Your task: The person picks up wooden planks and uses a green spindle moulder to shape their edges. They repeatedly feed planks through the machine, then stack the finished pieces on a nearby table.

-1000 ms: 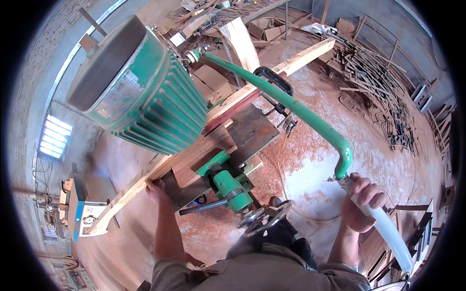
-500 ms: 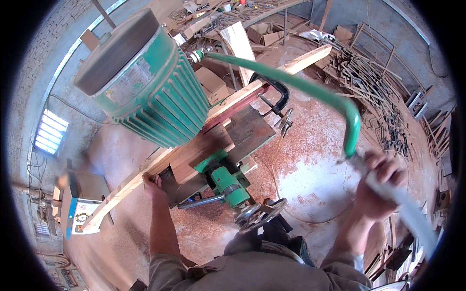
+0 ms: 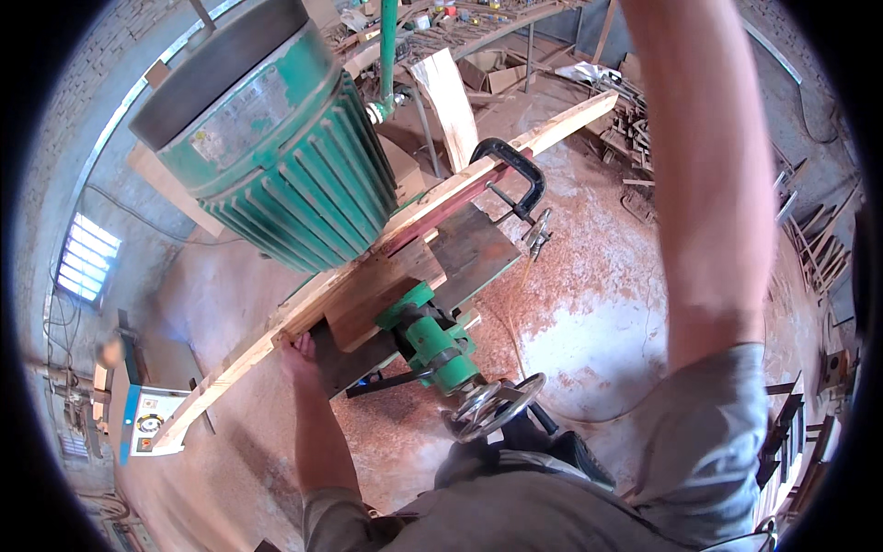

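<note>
An open cardboard box [image 3: 497, 75] sits toward the back of the workshop, flaps spread, its contents too small for me to make out from this remote post. A second carton [image 3: 402, 167] shows only in part beyond a green ribbed motor [image 3: 303, 175], which hides whatever it holds.

In the foreground, a worker's left hand [image 3: 299, 359] reaches forward to the near side of a pale timber beam [image 3: 228, 379], its fingers bent against the wood; I cannot tell whether they close around it. The right forearm [image 3: 708, 202] rises straight up past the upper edge, so the right hand lies outside my view (its fingers I cannot tell).

The beam crosses the scene diagonally, from beside a white-and-blue control box [image 3: 152, 423] at lower left to upper right, passing below the motor. A black C-clamp [image 3: 534, 179] grips it on the right-hand stretch. A brown wooden block [image 3: 377, 304] lies along the near side, ahead of a green press fixture [image 3: 437, 350] with a metal handwheel [image 3: 501, 407]. The motor blocks my view of the beam's middle; the raised arm covers part of a scrap pile [image 3: 635, 147].
</note>
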Motion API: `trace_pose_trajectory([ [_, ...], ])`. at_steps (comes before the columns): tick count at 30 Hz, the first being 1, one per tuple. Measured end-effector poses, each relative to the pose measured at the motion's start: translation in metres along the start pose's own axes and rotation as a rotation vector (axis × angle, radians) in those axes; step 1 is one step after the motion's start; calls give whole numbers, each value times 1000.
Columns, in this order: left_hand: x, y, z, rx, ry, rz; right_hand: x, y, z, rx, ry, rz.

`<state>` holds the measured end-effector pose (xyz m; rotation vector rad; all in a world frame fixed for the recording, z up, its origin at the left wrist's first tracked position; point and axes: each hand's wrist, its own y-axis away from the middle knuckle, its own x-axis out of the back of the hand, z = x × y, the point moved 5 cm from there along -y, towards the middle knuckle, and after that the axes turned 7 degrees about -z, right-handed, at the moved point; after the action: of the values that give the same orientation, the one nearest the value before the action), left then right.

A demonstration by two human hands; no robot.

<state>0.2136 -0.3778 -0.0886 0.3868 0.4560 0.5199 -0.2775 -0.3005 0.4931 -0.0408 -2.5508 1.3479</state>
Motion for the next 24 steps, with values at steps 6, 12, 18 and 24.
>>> trace_pose_trajectory([
  [6, 34, -35, -14, 5, 45, -150, -236, 223, 69, -358, -123, -650],
  [12, 14, -18, -11, -7, 84, -167, -365, 319, 123, -732, -89, -1304],
  [18, 4, -6, -9, -145, 62, -321, -366, 332, 124, -660, -56, -1145],
  [24, -1, 17, 3, -73, -17, 10, -128, 372, 212, -1397, -813, 111],
])
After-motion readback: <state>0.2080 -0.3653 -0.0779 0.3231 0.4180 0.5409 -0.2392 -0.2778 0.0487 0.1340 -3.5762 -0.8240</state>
